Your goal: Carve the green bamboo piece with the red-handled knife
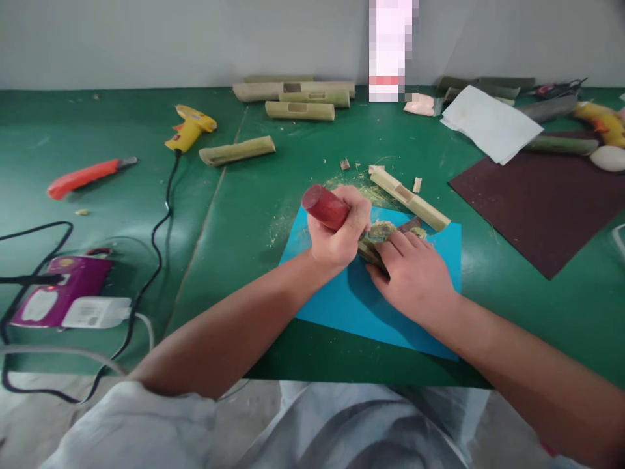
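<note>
My left hand [344, 231] is closed around a tool with a thick red handle [323, 206]; its working end is hidden behind the fist. Just right of it, my right hand [417, 273] presses on a short green bamboo piece [370, 253], fingers curled over it. Both hands are above a blue sheet [327, 293] on the green table. Pale shavings [383, 229] lie around the piece. Beyond my right fingers rests a split bamboo length [430, 212] with a rectangular notch, and small offcuts are scattered behind it.
A yellow glue gun [188, 133], an orange utility knife [85, 177] and a purple power strip [88, 277] with cables lie leftward. Several bamboo pieces [300, 111] line the back. Rightward are white paper [488, 124] and a dark brown sheet [532, 215].
</note>
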Demonstrator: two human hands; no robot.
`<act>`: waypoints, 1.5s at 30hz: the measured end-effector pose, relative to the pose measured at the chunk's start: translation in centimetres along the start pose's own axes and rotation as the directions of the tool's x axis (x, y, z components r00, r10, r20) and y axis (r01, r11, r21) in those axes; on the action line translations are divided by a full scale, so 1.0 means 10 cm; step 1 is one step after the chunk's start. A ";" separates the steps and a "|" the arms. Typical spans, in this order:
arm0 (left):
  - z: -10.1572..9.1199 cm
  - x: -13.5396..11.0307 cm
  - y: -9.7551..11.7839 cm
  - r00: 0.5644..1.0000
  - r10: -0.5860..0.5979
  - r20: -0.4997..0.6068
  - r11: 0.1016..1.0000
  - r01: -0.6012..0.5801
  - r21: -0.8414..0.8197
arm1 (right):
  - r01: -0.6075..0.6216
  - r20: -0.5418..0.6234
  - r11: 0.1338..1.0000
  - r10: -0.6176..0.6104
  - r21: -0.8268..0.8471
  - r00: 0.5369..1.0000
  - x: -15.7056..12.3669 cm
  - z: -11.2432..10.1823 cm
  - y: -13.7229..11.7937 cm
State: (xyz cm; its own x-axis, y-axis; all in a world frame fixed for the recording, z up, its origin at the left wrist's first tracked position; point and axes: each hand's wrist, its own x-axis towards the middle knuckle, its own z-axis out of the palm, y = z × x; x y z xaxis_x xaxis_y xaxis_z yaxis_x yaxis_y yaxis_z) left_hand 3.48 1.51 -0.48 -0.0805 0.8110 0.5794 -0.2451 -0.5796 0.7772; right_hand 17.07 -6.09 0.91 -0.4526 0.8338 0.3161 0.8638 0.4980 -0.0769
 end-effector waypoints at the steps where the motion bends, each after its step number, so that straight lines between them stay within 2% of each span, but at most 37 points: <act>1: 0.00 0.00 0.00 1.000 0.001 -0.004 1.000 -0.001 -0.001 | 0.001 -0.006 1.000 -0.001 0.001 1.000 0.00 0.00 0.00; 7: -0.05 -0.02 -0.04 0.998 0.050 0.037 0.998 -0.051 0.026 | -0.004 -0.032 1.000 0.004 0.012 0.999 0.00 0.03 -0.02; 10: -0.06 -0.01 -0.05 0.997 0.031 0.072 0.998 -0.034 0.044 | -0.024 -0.044 1.000 0.025 0.005 0.999 0.01 0.04 -0.03; 13: -0.04 0.01 -0.04 0.998 0.009 0.068 0.998 -0.014 0.066 | -0.041 -0.041 0.999 0.042 0.011 0.998 0.03 0.06 -0.04; 18: 0.03 0.05 0.00 0.997 0.037 0.061 0.997 -0.041 0.072 | -0.024 0.002 0.999 0.024 0.047 1.000 0.04 0.09 -0.02; 23: 0.02 0.07 0.02 0.989 -0.144 -0.031 0.989 0.143 -0.030 | 0.012 -0.015 0.999 -0.011 0.042 1.000 0.05 0.11 0.01; 28: 0.00 0.09 -0.03 0.974 -0.185 -0.128 0.977 0.168 -0.131 | -0.033 0.054 0.999 0.031 0.025 0.998 0.07 0.08 -0.01; 31: 0.01 0.08 -0.05 0.980 -0.172 -0.099 0.984 0.165 -0.071 | -0.041 0.071 0.999 0.039 0.025 0.997 0.07 0.06 -0.02; 39: 0.03 0.06 -0.05 0.997 -0.071 -0.042 0.997 0.072 0.014 | -0.013 0.009 1.000 0.013 0.027 1.000 0.05 0.08 -0.01; 45: 0.03 0.06 -0.02 0.996 0.036 0.084 0.999 -0.038 0.026 | 0.029 -0.050 0.997 -0.026 0.068 0.998 0.05 0.12 0.03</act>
State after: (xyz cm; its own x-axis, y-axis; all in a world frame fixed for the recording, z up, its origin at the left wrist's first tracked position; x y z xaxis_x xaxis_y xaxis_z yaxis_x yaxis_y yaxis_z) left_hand 3.81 2.08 -0.23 -0.0082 0.7803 0.6253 -0.2171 -0.6118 0.7606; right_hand 16.85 -5.27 -0.12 -0.4630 0.8077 0.3651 0.8330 0.5372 -0.1321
